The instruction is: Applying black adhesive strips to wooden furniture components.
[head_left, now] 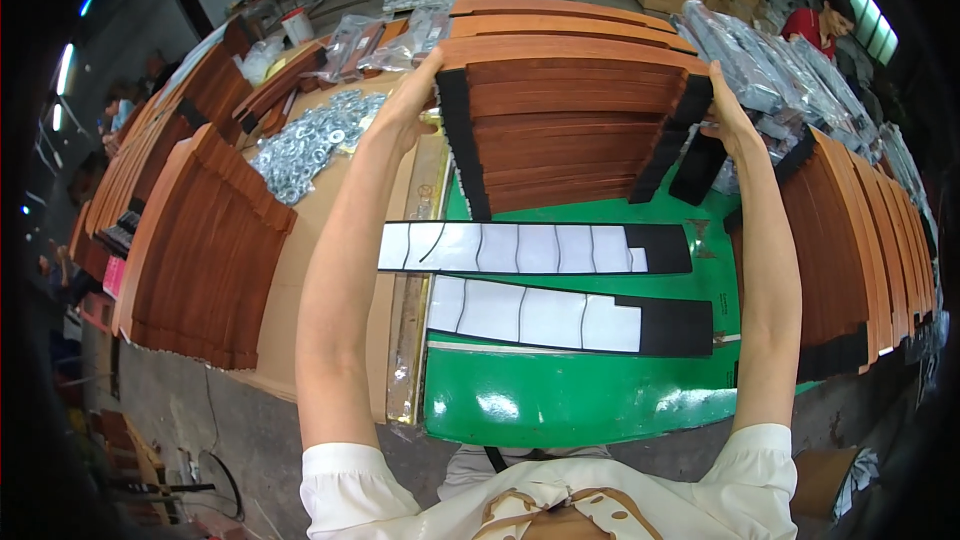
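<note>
Both arms reach forward over the table to a tall stack of reddish-brown wooden slats (560,130) with black pads at the ends. My left hand (408,108) grips the stack's left end, its fingers partly hidden behind it. At the right end, my right hand (732,122) presses with the thumb along the top corner. Nearer to me lie two black strips carrying white backing pieces: a farther strip (520,247) and a nearer strip (540,315). Both strips rest on the green table surface (570,395), the farther one reaching left past its edge.
More slat stacks stand at the left (205,250) and right (850,240). A heap of metal washers (315,140) lies on cardboard at the left. Plastic-wrapped parts (760,70) are piled at the back right. A person in red (810,28) is beyond them.
</note>
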